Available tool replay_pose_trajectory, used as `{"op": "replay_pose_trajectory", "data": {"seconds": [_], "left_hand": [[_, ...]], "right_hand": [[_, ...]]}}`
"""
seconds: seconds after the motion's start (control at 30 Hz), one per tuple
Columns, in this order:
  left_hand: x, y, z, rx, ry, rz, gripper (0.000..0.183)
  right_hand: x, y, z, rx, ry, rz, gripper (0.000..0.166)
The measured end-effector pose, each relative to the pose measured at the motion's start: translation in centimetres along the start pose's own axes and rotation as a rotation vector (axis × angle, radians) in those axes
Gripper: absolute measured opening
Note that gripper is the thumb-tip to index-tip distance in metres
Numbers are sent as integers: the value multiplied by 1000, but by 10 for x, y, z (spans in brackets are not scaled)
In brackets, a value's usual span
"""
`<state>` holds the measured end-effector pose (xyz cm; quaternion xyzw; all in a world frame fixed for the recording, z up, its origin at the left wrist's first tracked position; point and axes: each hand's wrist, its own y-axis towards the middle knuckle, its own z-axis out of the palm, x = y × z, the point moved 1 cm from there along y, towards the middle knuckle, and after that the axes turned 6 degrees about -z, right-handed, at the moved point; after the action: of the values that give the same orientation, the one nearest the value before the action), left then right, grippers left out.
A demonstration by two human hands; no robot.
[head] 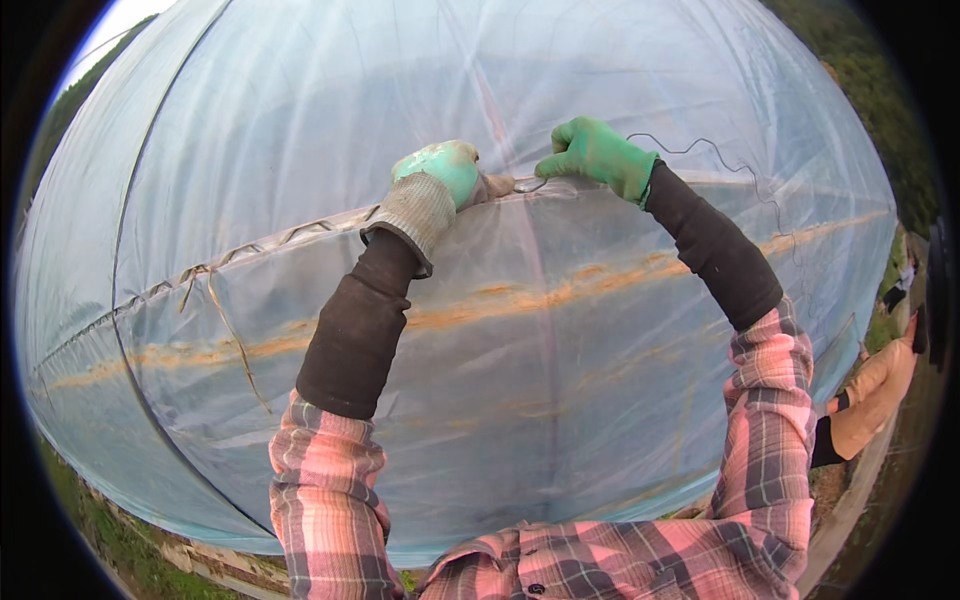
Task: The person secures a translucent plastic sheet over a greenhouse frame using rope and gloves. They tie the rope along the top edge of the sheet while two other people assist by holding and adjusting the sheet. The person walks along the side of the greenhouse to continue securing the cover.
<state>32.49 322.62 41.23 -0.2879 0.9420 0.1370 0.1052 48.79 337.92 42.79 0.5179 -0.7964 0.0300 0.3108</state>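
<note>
Both my hands wear green-coated work gloves, against clear plastic greenhouse film (465, 375). My left hand (442, 176) presses with curled fingers at the metal channel (337, 223) that runs across the film; what lies under its fingers is partly hidden. Zigzag spring wire sits in the channel to its left. My right hand (600, 157) pinches the wiggle wire (720, 150) between thumb and fingers, just right of my left hand. From my right glove the wire's loose length trails in waves to the right and down over the film.
A dark strap (142, 150) crosses the film at the left. Dry plant stems or twine (236, 337) hang from the channel. A co-worker (874, 397) bends beside the film at the far right. Boards (217, 562) and grass border the film's lower edge.
</note>
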Motion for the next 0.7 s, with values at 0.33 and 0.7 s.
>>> {"op": "replay_pose_trajectory", "data": {"seconds": [0.33, 0.7], "left_hand": [[1, -4, 1, 52, 48, -60, 67], [-2, -7, 4, 7, 77, -86, 65]], "right_hand": [[-73, -89, 37, -565, -831, -548, 40], [-85, -90, 44, -537, -539, -600, 59]]}}
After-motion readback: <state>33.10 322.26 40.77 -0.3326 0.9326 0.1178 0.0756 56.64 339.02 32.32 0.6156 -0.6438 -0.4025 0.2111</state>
